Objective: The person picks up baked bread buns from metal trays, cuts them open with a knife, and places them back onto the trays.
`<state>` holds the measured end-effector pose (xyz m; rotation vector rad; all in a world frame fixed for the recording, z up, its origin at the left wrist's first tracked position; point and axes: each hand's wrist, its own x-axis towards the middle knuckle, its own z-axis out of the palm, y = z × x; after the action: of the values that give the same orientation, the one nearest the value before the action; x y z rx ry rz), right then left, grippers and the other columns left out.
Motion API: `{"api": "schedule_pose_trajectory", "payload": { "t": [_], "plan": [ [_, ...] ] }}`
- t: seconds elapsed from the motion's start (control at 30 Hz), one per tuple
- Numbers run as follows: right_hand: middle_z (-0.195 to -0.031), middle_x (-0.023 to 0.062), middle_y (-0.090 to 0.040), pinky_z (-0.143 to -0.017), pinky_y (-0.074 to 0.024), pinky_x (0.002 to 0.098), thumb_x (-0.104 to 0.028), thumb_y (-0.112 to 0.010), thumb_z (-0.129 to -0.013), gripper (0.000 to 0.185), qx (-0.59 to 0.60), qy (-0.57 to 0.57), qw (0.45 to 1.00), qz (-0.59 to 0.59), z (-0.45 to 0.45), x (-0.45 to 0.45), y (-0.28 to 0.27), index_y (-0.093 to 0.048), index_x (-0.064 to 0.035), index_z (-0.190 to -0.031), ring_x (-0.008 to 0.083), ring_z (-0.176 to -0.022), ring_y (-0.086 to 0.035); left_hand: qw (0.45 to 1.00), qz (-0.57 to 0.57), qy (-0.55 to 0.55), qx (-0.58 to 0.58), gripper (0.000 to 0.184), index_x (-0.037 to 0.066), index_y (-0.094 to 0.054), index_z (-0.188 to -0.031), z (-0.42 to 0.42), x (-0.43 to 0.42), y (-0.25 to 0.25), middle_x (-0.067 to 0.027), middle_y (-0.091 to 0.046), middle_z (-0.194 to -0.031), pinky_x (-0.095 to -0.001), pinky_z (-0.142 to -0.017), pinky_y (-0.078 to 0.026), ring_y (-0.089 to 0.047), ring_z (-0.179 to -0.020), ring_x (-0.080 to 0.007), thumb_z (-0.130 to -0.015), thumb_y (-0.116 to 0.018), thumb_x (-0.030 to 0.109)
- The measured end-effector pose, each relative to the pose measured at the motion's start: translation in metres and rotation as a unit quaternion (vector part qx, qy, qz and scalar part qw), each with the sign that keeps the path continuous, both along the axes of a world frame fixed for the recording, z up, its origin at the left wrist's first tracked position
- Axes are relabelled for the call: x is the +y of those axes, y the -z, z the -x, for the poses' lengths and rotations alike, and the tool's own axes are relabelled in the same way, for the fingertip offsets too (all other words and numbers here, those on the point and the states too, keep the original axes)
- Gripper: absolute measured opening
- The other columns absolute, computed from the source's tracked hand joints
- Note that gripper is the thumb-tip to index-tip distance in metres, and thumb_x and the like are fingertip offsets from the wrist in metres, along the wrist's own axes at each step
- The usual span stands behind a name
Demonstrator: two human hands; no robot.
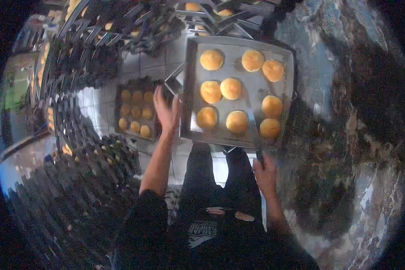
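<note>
Buns (231,88), nine of them, round and golden, lie on a wide metal tray (233,48) ahead of and mostly between our hands. Farthest to the left, well apart from our left hand, we see blurred racks (83,49) with more baked pieces among them. Nearer, just left of that hand, a smaller tray (135,135) bears rows of similar rounds. Our left hand (167,114) is open, fingers spread, just beside the wide tray's left edge; we cannot tell whether it touches. Our right hand (266,173), below the tray's near edge toward the right, is closed round the dark handle of a long-bladed tool (253,123). Its blade reaches forward over the tray, between the middle and right-hand buns. Right of that hand spreads a dark, mottled worktop (342,148).
</note>
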<state>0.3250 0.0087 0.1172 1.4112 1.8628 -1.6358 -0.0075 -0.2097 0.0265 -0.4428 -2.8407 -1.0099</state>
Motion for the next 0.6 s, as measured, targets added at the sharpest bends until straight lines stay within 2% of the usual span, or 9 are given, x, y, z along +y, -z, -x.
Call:
{"api": "schedule_pose_trajectory", "payload": {
  "t": [0.13,0.17,0.23,0.27,0.3,0.33,0.47,0.53,0.6],
  "plan": [
    [-0.110,0.0176,-0.068,-0.092,-0.0502,0.0420,-0.023,-0.058,-0.098,0.040,0.031,-0.098,0.994,-0.023,0.005,-0.028,0.021,-0.056,-0.0003,-0.130,0.0305,-0.103,-0.066,0.973,0.046,-0.166,-0.152,0.071,-0.006,-0.040,-0.142,-0.085,-0.160,0.062,-0.0273,-0.042,-0.143,-0.0449,-0.111,-0.036,-0.043,-0.132,-0.0400,-0.092,-0.069,0.036],
    [-0.093,0.0105,-0.065,-0.076,-0.0488,0.0357,-0.022,-0.060,-0.097,0.041,0.056,-0.094,0.993,-0.038,0.005,-0.037,0.024,-0.055,-0.0007,-0.132,0.0212,-0.084,-0.061,0.948,0.042,-0.231,-0.214,0.071,-0.006,-0.041,-0.141,-0.105,-0.195,0.080,-0.0266,-0.043,-0.143,-0.0444,-0.110,-0.037,-0.045,-0.130,-0.0393,-0.092,-0.069,0.037],
    [-0.077,0.0033,-0.061,-0.059,-0.0473,0.0295,-0.022,-0.061,-0.097,0.042,0.091,-0.121,0.988,-0.040,0.013,-0.060,0.028,-0.055,-0.0012,-0.134,0.0118,-0.065,-0.056,0.858,-0.104,-0.345,-0.367,0.078,-0.006,-0.039,-0.142,-0.141,-0.269,0.125,-0.0230,-0.042,-0.144,-0.0482,-0.105,-0.040,-0.044,-0.130,-0.0362,-0.092,-0.066,0.047],
    [-0.079,0.0048,-0.063,-0.061,-0.0481,0.0302,-0.022,-0.060,-0.098,0.039,0.095,-0.200,0.969,-0.111,0.017,-0.071,0.023,-0.056,-0.0010,-0.130,0.0128,-0.067,-0.057,0.850,-0.107,-0.373,-0.357,0.078,-0.006,-0.039,-0.142,-0.150,-0.296,0.143,-0.0230,-0.042,-0.144,-0.0482,-0.105,-0.040,-0.044,-0.130,-0.0362,-0.092,-0.066,0.047],
    [-0.082,0.0064,-0.064,-0.062,-0.0488,0.0308,-0.022,-0.058,-0.099,0.036,0.101,-0.276,0.938,-0.182,0.023,-0.085,0.017,-0.056,-0.0009,-0.127,0.0138,-0.068,-0.059,0.768,-0.173,-0.458,-0.414,0.077,-0.001,-0.040,-0.144,-0.161,-0.317,0.161,-0.0200,-0.047,-0.140,-0.0478,-0.105,-0.041,-0.046,-0.129,-0.0354,-0.092,-0.065,0.050],
    [-0.084,0.0075,-0.066,-0.064,-0.0495,0.0319,-0.022,-0.057,-0.099,0.033,0.054,-0.287,0.950,-0.113,0.035,-0.103,0.008,-0.056,-0.0009,-0.123,0.0154,-0.070,-0.060,0.670,-0.240,-0.529,-0.462,0.077,0.004,-0.040,-0.147,-0.169,-0.340,0.177,-0.0170,-0.052,-0.137,-0.0474,-0.105,-0.041,-0.049,-0.127,-0.0345,-0.091,-0.064,0.052],
    [-0.089,0.0105,-0.068,-0.070,-0.0518,0.0365,-0.023,-0.057,-0.099,0.032,-0.032,-0.350,0.936,-0.024,0.059,-0.188,0.018,-0.055,-0.0011,-0.121,0.0210,-0.076,-0.064,0.694,-0.233,-0.469,-0.493,0.092,0.002,-0.032,-0.148,-0.165,-0.422,0.255,-0.0140,-0.037,-0.150,-0.0504,-0.099,-0.042,-0.037,-0.135,-0.0312,-0.089,-0.058,0.067],
    [-0.091,0.0124,-0.069,-0.073,-0.0521,0.0383,-0.024,-0.057,-0.099,0.033,-0.049,-0.376,0.925,-0.006,0.080,-0.228,0.030,-0.055,-0.0011,-0.123,0.0229,-0.079,-0.066,0.610,-0.342,-0.558,-0.447,0.094,0.007,-0.030,-0.152,-0.126,-0.449,0.295,-0.0121,-0.034,-0.154,-0.0487,-0.102,-0.041,-0.035,-0.138,-0.0309,-0.087,-0.058,0.069],
    [-0.094,0.0164,-0.070,-0.075,-0.0527,0.0398,-0.026,-0.058,-0.098,0.037,-0.126,-0.405,0.905,0.032,0.099,-0.261,0.044,-0.055,0.0000,-0.125,0.0261,-0.081,-0.068,0.591,-0.388,-0.534,-0.464,0.096,0.007,-0.028,-0.153,-0.087,-0.466,0.304,-0.0123,-0.034,-0.155,-0.0501,-0.103,-0.040,-0.035,-0.139,-0.0319,-0.087,-0.059,0.070]
  ]
}}
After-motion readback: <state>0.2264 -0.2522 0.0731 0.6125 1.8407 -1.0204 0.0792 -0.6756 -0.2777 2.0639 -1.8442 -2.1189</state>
